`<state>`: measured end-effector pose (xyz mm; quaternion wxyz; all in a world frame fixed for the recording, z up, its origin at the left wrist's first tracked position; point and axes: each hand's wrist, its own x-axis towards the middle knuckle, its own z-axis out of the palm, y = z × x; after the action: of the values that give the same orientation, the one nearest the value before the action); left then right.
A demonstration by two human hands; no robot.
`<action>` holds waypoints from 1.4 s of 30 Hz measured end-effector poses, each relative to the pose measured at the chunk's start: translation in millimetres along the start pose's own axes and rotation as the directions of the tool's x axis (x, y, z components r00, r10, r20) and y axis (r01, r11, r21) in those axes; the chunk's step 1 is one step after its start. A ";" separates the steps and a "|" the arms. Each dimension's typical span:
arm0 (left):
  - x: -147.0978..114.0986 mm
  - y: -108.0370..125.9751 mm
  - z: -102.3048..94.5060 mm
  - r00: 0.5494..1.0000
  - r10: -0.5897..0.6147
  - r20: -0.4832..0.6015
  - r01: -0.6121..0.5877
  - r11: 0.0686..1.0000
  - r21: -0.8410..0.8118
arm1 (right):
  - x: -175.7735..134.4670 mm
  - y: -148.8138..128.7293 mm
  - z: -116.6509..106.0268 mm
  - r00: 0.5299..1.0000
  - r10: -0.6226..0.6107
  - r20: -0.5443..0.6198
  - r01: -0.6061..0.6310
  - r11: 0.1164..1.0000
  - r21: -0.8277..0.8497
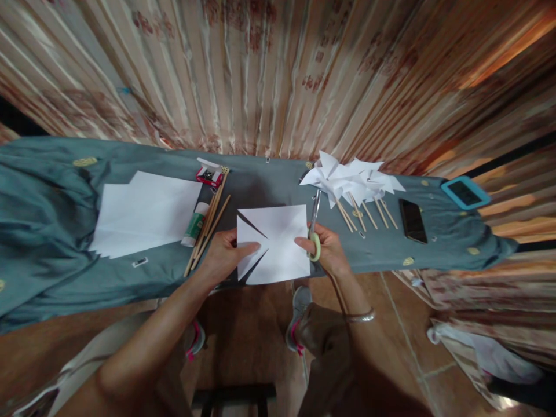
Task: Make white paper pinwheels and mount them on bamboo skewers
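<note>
A white square sheet of paper (284,229) is held up between my two hands, near the table's front edge. Two cuts run inward from its left corners and stop short of the centre. My left hand (222,253) pinches the left edge, thumb on top between the cuts. My right hand (330,250) grips the right edge with the thumb on the paper. That same hand also carries scissors (313,226) with pale green handles, their blades pointing away from me. The fingers under the paper are hidden.
Left on the cloth-covered table (256,179) lie white sheets (147,214), a glue stick (195,224), wooden sticks (212,219) and a small red box (209,175). Paper pinwheels (347,179) on sticks, a phone (412,220) and a blue-framed device (465,193) lie right. A curtain (260,75) hangs behind.
</note>
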<state>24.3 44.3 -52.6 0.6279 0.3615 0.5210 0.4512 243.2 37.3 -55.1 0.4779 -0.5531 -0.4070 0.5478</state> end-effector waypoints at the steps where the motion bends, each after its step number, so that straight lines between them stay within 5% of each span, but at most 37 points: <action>1: 0.0 -0.3 0.2 1.000 -0.021 0.009 0.022 0.999 -0.033 | 0.3 -0.1 0.7 1.000 0.002 -0.010 -0.002 1.000 0.017; 11: -9.4 11.9 8.1 0.959 -0.110 0.263 0.231 0.841 -0.490 | 6.6 0.9 19.4 0.974 -0.007 -0.225 0.078 0.949 0.306; 19: -12.6 1.2 21.4 0.963 -0.097 0.252 0.218 0.829 -0.515 | 8.0 9.2 41.8 0.976 0.006 -0.219 0.070 0.938 0.338; 26: -0.7 8.7 17.9 0.988 -0.155 -0.017 0.118 0.811 -0.573 | 5.2 12.1 44.9 0.995 -0.018 -0.098 0.034 0.986 0.165; 29: 6.3 19.3 4.5 0.987 -0.136 -0.089 0.057 0.802 -0.594 | -0.8 11.2 36.5 0.995 -0.006 0.096 0.001 0.998 0.058; 32: 9.8 28.7 -8.1 0.986 -0.104 -0.132 0.002 0.791 -0.612 | -11.4 8.6 28.0 0.938 0.073 0.340 -0.059 0.997 -0.053; 35: 9.6 33.6 -15.0 0.986 -0.076 -0.146 -0.030 0.790 -0.612 | -23.4 7.9 24.4 0.831 0.163 0.532 -0.128 0.986 -0.102; 38: 7.5 35.3 -15.4 0.986 -0.083 -0.142 -0.020 0.796 -0.605 | -32.5 10.6 27.0 0.774 0.227 0.591 -0.193 0.974 -0.121; 42: 5.2 35.9 -11.0 0.983 -0.130 -0.129 0.026 0.795 -0.605 | -36.3 14.7 33.8 0.779 0.248 0.576 -0.213 0.968 -0.129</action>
<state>6.9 60.9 -23.3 0.6831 0.0834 0.4154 0.5949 206.1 1.6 -59.6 0.2420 -0.4154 -0.4792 0.7344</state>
